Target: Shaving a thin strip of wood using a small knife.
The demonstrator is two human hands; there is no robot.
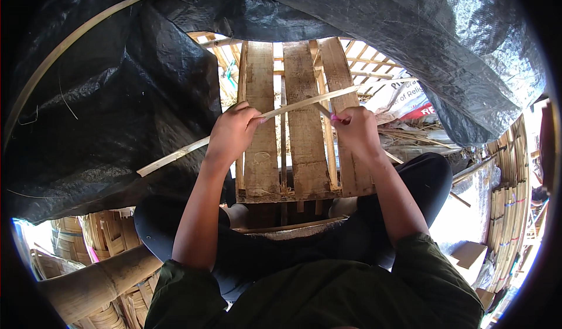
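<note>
My left hand [234, 129] is closed round a long, pale bamboo strip [175, 155], which slants up from lower left to upper right across the slatted wooden bench [260, 159]. In my right hand [357, 131] is what looks like a small knife [319, 109]; its narrow, dull blade points up and left, touching or just under the strip. Something pink shows at the fingers where the blade comes out. The rest of the grip is hidden by the curled fingers. Beyond the right hand, the strip's far end rises free over the bench.
Black plastic sheeting [105, 136] hangs at the left and across the top. A thick bamboo pole [102, 282] lies at lower left. Bundled bamboo strips [508, 212] stand at the right, near a cardboard piece [468, 254]. A printed sack [404, 103] lies behind the bench.
</note>
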